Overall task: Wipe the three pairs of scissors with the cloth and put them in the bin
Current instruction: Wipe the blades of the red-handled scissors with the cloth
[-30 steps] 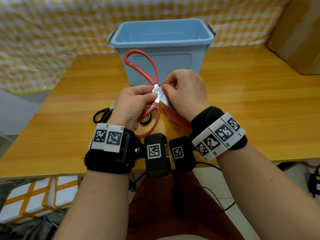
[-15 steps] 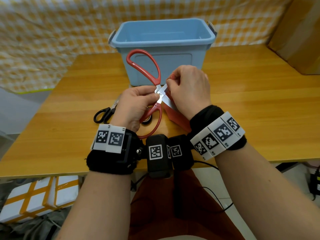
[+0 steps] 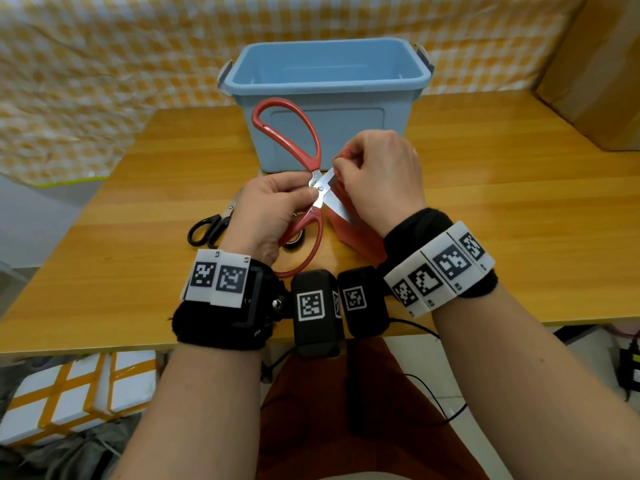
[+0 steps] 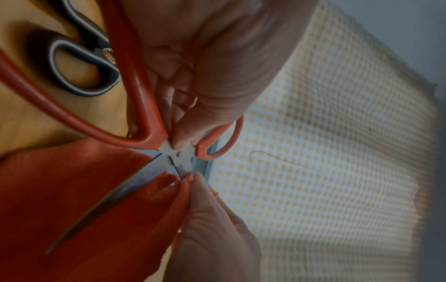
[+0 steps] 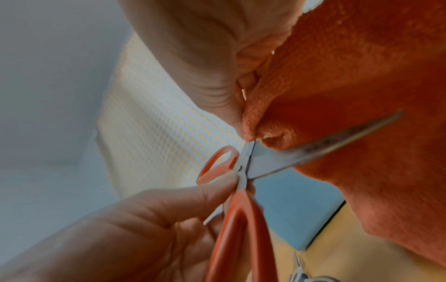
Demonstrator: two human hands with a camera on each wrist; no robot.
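Note:
My left hand (image 3: 277, 209) pinches the red-handled scissors (image 3: 304, 143) at the pivot, holding them open above the table in front of the blue bin (image 3: 329, 95). My right hand (image 3: 377, 174) pinches the red cloth (image 3: 356, 233) around one blade near the pivot; the other blade (image 4: 115, 194) lies bare against the cloth. In the right wrist view the cloth (image 5: 362, 76) folds over the blade (image 5: 313, 150). Black-handled scissors (image 3: 207, 228) lie on the table to the left. A second dark pair (image 4: 82, 64) lies under the left hand, mostly hidden.
The wooden table (image 3: 502, 209) stretches wide to the right. A cardboard box (image 3: 599, 71) stands at the back right corner. A yellow checked sheet (image 3: 104, 64) hangs behind the bin. White boxes (image 3: 69, 393) sit on the floor at the lower left.
Both hands and the red scissors have drifted slightly to the right and up. The right hand with the cloth has shifted along the blade close to the pivot.

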